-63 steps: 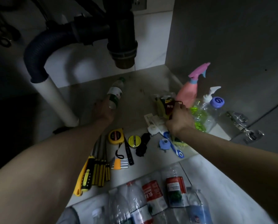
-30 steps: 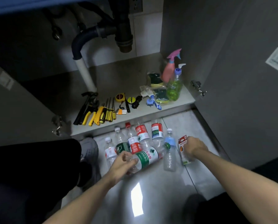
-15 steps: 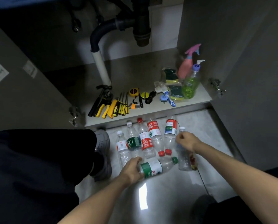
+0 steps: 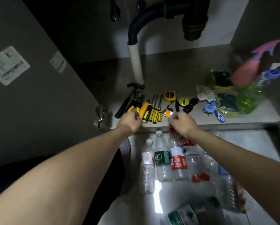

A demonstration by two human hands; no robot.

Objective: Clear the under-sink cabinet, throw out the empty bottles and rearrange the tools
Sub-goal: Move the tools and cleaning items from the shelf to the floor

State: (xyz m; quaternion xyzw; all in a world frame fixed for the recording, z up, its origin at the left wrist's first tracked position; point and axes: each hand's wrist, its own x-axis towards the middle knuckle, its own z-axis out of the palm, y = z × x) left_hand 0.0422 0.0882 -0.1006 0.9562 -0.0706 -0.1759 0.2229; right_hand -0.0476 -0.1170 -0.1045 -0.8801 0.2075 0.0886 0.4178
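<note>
I take the white drain pipe at the back of the cabinet as my landmark. In front of its foot, along the front edge of the cabinet floor, the tools lie in a row: a black hammer nearest the pipe's base, then yellow-handled pliers, a fan of yellow-and-black screwdrivers, a yellow tape measure and a yellow roll of tape further to the pipe's right. My left hand is at the plier and screwdriver handles with its fingers curled, though I cannot tell whether it actually grips anything. My right hand hovers just in front of a small orange-handled tool, fingers loosely curled and holding nothing I can make out; the two hands are apart. Far right of the pipe stand a pink spray bottle and a green spray bottle, with sponges beside them. Below the cabinet edge, the empty plastic bottles lie side by side on the tiled floor, one green-labelled bottle lying apart, nearest to me.
</note>
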